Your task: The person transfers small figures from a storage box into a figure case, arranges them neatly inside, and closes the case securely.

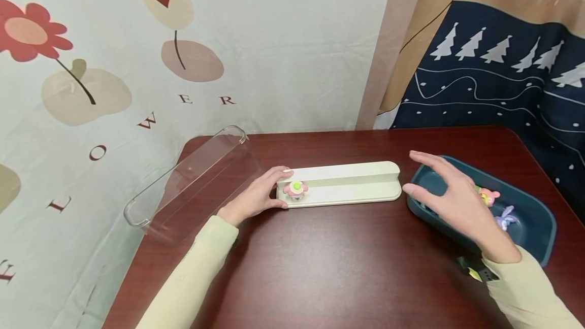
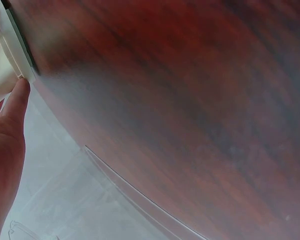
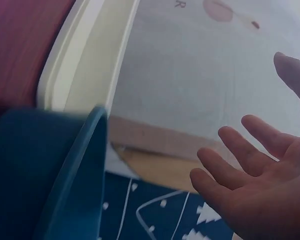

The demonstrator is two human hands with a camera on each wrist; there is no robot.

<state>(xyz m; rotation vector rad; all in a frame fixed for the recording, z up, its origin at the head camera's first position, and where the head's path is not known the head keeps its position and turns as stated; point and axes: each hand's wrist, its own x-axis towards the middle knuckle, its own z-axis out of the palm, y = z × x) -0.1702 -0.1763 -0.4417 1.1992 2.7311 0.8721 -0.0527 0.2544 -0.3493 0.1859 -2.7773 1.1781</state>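
My left hand (image 1: 256,193) grips the left end of a long cream two-level display base (image 1: 349,194), thumb at the front edge and fingers at the back. On the base's left end, close to that hand, stands a small pink figurine (image 1: 296,190) with a white and green top. In the left wrist view only part of the hand (image 2: 7,135) and a corner of the base show. My right hand (image 1: 461,207) hovers over a dark blue bin (image 1: 546,222), fingers spread and nothing in them. Inside the bin lie a pink figurine (image 1: 490,197) and a purple one (image 1: 506,218); the hand hides part of it.
A clear plastic cover (image 1: 192,179) leans at the left side of the reddish-brown table (image 1: 338,268). Behind the table hangs a pale printed cloth (image 1: 292,50), with a dark blue tree-patterned cloth (image 1: 484,85) at the right.
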